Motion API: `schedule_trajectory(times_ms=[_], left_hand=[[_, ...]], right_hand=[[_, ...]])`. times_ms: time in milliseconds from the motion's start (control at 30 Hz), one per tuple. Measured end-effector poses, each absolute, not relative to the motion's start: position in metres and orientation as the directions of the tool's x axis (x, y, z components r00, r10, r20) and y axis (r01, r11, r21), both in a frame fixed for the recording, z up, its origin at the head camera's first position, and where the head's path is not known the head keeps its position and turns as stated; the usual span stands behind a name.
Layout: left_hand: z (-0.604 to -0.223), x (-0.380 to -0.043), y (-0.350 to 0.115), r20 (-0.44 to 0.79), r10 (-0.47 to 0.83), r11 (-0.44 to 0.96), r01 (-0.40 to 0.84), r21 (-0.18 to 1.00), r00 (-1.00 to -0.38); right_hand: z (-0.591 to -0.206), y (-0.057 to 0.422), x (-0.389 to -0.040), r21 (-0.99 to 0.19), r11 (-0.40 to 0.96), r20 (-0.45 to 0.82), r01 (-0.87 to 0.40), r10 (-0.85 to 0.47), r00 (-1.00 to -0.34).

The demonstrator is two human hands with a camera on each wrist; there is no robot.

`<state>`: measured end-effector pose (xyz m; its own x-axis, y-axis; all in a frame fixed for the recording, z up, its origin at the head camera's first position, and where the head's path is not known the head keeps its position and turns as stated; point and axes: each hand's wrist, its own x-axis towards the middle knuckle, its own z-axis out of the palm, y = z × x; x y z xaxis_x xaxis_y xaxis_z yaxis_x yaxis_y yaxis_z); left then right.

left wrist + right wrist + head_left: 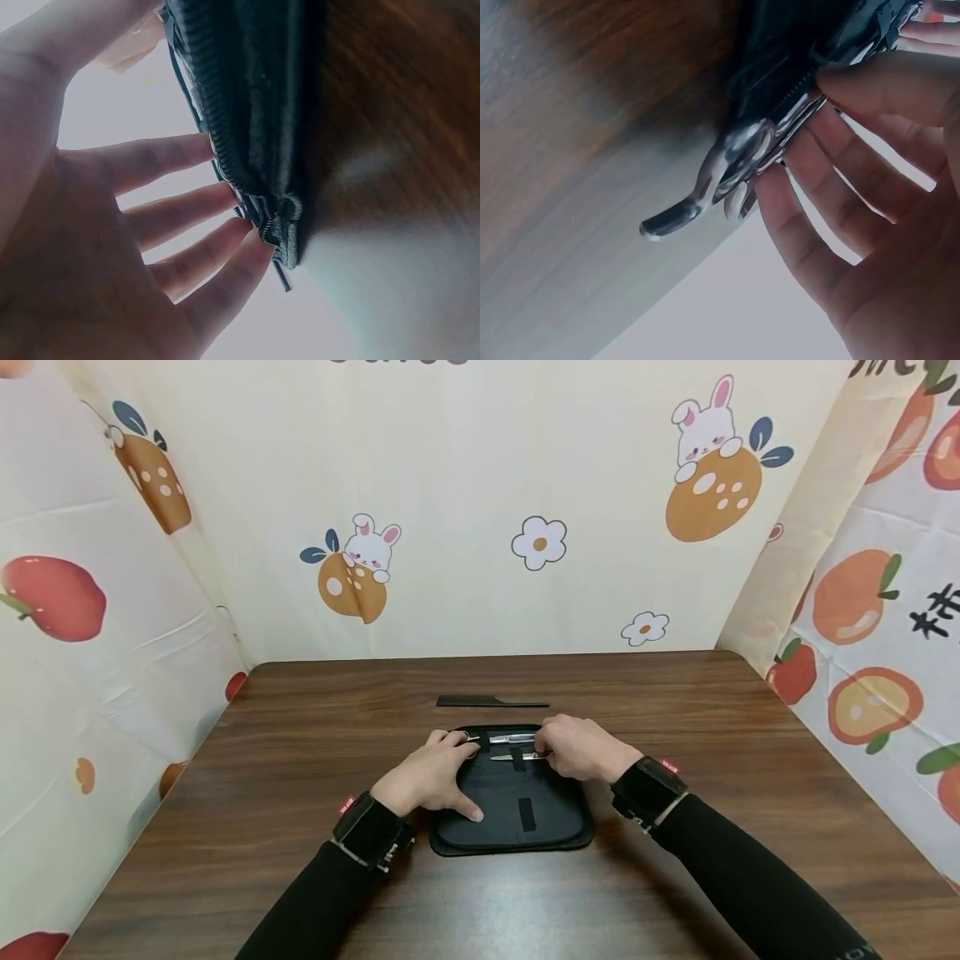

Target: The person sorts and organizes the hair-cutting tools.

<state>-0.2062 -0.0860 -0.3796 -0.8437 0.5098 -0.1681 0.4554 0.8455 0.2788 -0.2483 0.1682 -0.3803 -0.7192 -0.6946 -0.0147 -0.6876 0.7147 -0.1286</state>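
A black zip case (487,822) lies on the table with dark straps across its face. Two silver pairs of scissors lie on it: the upper scissors (513,738), and the lower scissors (501,758) with their blades pointing left under a strap. My right hand (581,747) pinches the handle end of the lower scissors, hiding most of it; the right wrist view shows a shiny metal handle (731,157) with a curved finger rest. My left hand (431,777) rests on the case's left side, thumb spread over its face. Its fingers touch the zipped edge (225,150).
A black comb (491,701) lies on the brown wooden table (337,702) just beyond the case. Cloth walls (465,460) printed with rabbits, fruit and flowers stand behind the table and on both sides.
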Motion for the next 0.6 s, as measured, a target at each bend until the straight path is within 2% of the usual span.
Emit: schedule_trajectory(times_ms=[600], left_hand=[[-0.384,-0.206,-0.086,-0.171,0.508,0.847,0.453,0.278,-0.844]], right_hand=[[-0.381,0.156,-0.246,-0.14,0.7,-0.004,-0.7,-0.707,-0.707]])
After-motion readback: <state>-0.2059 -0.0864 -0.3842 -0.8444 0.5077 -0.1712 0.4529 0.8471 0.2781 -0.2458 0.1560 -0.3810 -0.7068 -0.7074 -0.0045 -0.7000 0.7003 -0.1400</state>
